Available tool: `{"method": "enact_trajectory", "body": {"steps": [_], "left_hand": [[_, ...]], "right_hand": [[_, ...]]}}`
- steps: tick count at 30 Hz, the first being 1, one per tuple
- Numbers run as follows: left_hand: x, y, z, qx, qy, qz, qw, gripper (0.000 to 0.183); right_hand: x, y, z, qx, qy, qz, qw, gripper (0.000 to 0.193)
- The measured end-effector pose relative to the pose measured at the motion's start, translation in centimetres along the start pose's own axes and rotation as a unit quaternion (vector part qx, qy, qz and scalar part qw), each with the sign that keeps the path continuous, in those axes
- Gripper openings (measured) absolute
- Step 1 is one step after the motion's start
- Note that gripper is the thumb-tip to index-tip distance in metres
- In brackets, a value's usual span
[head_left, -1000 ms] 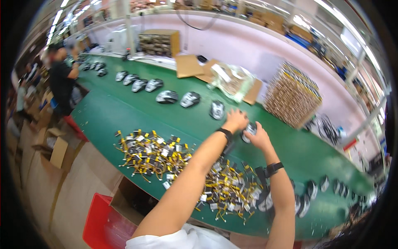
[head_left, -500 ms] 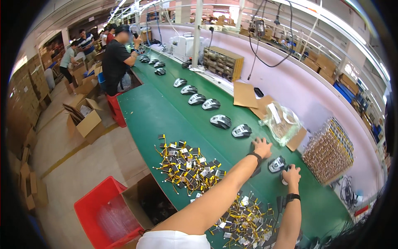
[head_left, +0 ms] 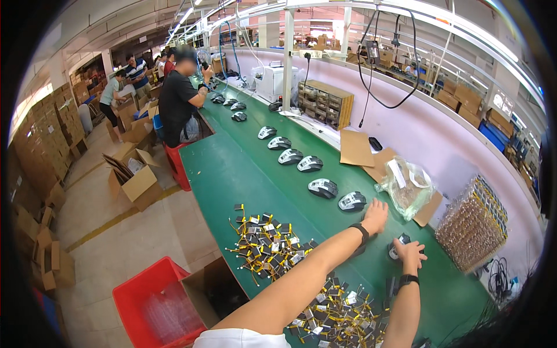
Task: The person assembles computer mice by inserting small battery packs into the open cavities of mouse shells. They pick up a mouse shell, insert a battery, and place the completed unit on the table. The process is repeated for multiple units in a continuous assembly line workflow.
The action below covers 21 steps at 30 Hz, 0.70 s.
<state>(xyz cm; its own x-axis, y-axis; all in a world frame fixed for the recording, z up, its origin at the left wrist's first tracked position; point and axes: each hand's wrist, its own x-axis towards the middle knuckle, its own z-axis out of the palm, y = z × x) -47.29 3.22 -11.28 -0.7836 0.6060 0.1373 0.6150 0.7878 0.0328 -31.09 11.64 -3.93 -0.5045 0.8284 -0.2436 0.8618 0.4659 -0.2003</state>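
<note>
My left hand (head_left: 376, 216) reaches over the green bench, fingers stretched forward and their tips partly hidden. A grey-and-black computer mouse (head_left: 351, 201) stands just left of it. Under that wrist lies a dark object, mostly covered. My right hand (head_left: 411, 253) is against another computer mouse (head_left: 396, 248), partly covering it; its fingers are spread to the right. Both wrists wear dark bands. Nearer me, beneath my left forearm, lie heaps of small black battery packs (head_left: 270, 240) with yellow tape and thin leads.
Several more mice (head_left: 290, 156) stand in a line toward the far end of the green bench (head_left: 226, 168). Along the wall are cardboard pieces (head_left: 355, 148), a plastic bag (head_left: 406, 188) and a stacked block (head_left: 473, 226). A red bin (head_left: 145, 301) stands left. A person in black (head_left: 177, 104) works farther along.
The view has shifted, so the bench sits lower and farther right. My right hand has moved left onto the nearer mouse. My left hand's fingers look less spread.
</note>
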Motion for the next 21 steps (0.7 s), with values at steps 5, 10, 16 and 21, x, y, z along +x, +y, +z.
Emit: {"method": "enact_trajectory", "body": {"steps": [5,10,16,21], "left_hand": [[-0.6,-1.8,-5.2,-0.1,-0.113,-0.056,0.987,0.104],[-0.1,-3.8,-4.3,-0.053,-0.109,-0.061,0.991,0.106],[0.2,-5.0,-4.6,-0.068,-0.141,-0.053,0.986,0.112],[-1.5,-3.8,-4.3,-0.022,-0.112,-0.041,0.993,0.108]], "right_hand": [[1.9,4.9,0.4,-0.044,0.045,-0.157,0.986,0.101],[0.3,6.0,2.0,-0.008,0.089,-0.274,0.958,0.091],[0.6,6.1,1.6,0.021,0.087,-0.206,0.974,0.084],[0.2,4.8,1.0,-0.061,0.05,-0.143,0.987,0.097]]}}
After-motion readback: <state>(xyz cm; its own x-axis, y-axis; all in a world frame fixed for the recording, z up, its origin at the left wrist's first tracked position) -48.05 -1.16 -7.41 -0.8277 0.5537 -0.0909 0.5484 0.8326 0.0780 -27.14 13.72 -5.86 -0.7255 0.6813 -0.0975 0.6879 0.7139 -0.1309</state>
